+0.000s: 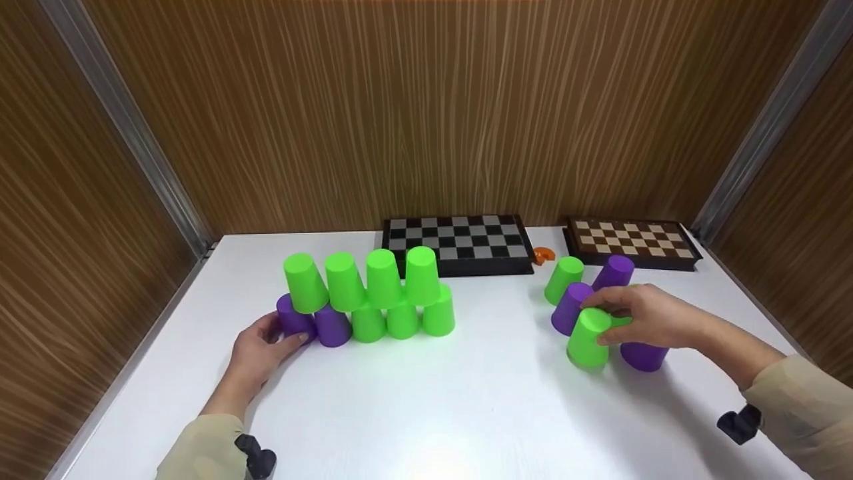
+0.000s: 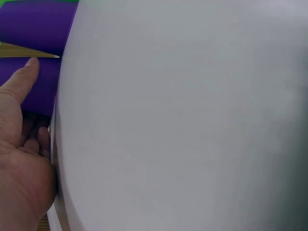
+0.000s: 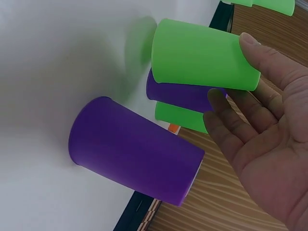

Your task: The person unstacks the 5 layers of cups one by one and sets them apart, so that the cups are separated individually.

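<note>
My left hand [image 1: 256,353] holds the purple cup [image 1: 295,320] at the left end of a two-row wall of upside-down cups. The left wrist view shows the thumb along that purple cup [image 2: 41,84]. Beside it stand another purple cup [image 1: 333,327] and three green cups [image 1: 402,320]; several green cups [image 1: 342,283] bridge them above. On the right, my right hand [image 1: 650,317] pinches a green cup [image 1: 589,339] near its narrow, upper end. In the right wrist view, this green cup [image 3: 202,55] appears raised slightly off the table, its shadow apart from the rim.
Around the right hand stand a green cup [image 1: 564,280], purple cups [image 1: 570,310], [image 1: 644,358] and a partly hidden green one. Behind are a black-and-grey chessboard [image 1: 460,240], a brown chessboard [image 1: 630,240] and an orange piece [image 1: 544,255]. Wood-patterned walls [image 1: 466,120] enclose the white table [image 1: 400,407].
</note>
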The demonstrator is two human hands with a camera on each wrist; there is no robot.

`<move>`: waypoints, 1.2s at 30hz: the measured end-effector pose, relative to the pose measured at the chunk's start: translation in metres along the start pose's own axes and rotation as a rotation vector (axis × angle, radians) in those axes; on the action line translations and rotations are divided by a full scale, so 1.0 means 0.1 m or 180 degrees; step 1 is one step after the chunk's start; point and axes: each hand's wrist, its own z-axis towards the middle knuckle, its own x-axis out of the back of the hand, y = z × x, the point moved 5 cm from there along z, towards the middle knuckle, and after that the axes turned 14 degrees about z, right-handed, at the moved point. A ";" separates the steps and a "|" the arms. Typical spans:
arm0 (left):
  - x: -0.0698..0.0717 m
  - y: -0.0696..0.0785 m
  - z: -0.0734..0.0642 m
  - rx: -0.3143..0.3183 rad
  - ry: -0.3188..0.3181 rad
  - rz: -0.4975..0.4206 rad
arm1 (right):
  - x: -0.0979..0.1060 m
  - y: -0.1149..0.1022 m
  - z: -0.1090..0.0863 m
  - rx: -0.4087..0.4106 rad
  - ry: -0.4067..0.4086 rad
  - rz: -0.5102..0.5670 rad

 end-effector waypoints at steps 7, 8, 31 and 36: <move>0.00 0.02 -0.01 0.0002 -0.0034 0.0133 | 0.00 0.05 0.00 0.0009 0.0006 0.0007; 0.00 0.01 -0.01 0.0006 -0.0047 0.0155 | 0.00 0.05 0.00 0.0010 0.0004 -0.0004; 0.00 -0.02 0.01 0.0022 -0.0033 0.0099 | -0.02 0.09 0.02 -0.0061 0.0006 -0.0006; 0.00 -0.01 0.01 0.0012 -0.0025 0.0130 | -0.02 0.10 0.01 -0.0021 0.0015 0.0002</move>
